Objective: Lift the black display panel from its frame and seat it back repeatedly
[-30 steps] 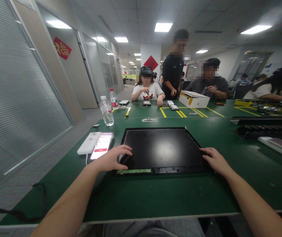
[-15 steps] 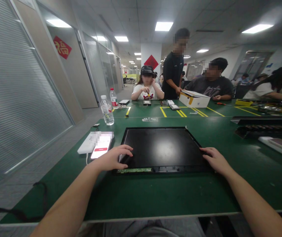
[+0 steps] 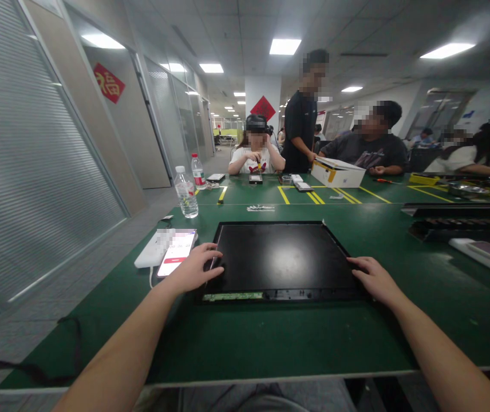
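Note:
A black flat display panel (image 3: 279, 257) lies face up on the green table, with a strip of green circuit board (image 3: 233, 296) along its near edge. At the panel's left edge is my left hand (image 3: 200, 265), its fingers spread and thumb apart, the tips just over the rim; whether they touch it I cannot tell. My right hand (image 3: 374, 277) holds the right edge, its fingertips on the rim and its lower fingers partly hidden beside the frame.
Left of the panel lie a lit phone (image 3: 178, 252) and a white cabled box (image 3: 150, 252). Beyond them stand two water bottles, the nearer one clear (image 3: 186, 191). Black metal parts (image 3: 463, 223) lie at right. Co-workers and a white box (image 3: 339, 173) are across the table.
My left hand has moved slightly left, from over the panel's surface to its left rim, with its fingers straighter. My right hand and the panel have stayed in place.

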`<move>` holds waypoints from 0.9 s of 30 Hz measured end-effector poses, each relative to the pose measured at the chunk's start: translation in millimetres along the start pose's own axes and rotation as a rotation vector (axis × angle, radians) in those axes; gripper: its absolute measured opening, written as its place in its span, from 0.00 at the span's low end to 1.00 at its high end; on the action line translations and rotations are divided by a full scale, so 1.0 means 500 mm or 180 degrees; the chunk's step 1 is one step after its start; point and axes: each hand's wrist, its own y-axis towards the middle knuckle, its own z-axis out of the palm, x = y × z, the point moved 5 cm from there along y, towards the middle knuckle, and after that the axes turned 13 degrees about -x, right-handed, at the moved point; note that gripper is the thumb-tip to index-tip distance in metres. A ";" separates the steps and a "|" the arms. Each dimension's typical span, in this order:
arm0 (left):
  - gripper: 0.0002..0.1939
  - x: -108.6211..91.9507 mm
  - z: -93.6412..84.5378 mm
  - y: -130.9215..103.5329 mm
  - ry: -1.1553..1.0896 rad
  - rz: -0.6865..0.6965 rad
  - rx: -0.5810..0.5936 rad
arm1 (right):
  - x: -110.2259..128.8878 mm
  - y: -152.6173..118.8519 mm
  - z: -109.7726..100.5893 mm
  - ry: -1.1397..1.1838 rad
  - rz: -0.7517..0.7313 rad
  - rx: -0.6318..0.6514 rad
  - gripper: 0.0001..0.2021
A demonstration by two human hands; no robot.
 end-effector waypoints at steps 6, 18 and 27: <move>0.21 0.023 0.013 0.008 0.0509 -0.0294 -0.0223 | -0.003 0.000 0.004 -0.0145 -0.0125 -0.0181 0.18; 0.24 0.008 0.026 0.010 0.0560 -0.0357 -0.0093 | 0.005 0.002 0.004 -0.0338 -0.0205 -0.0132 0.21; 0.22 0.018 0.022 0.011 0.0218 -0.0441 -0.0158 | -0.015 0.013 0.000 0.0085 0.0129 0.0014 0.20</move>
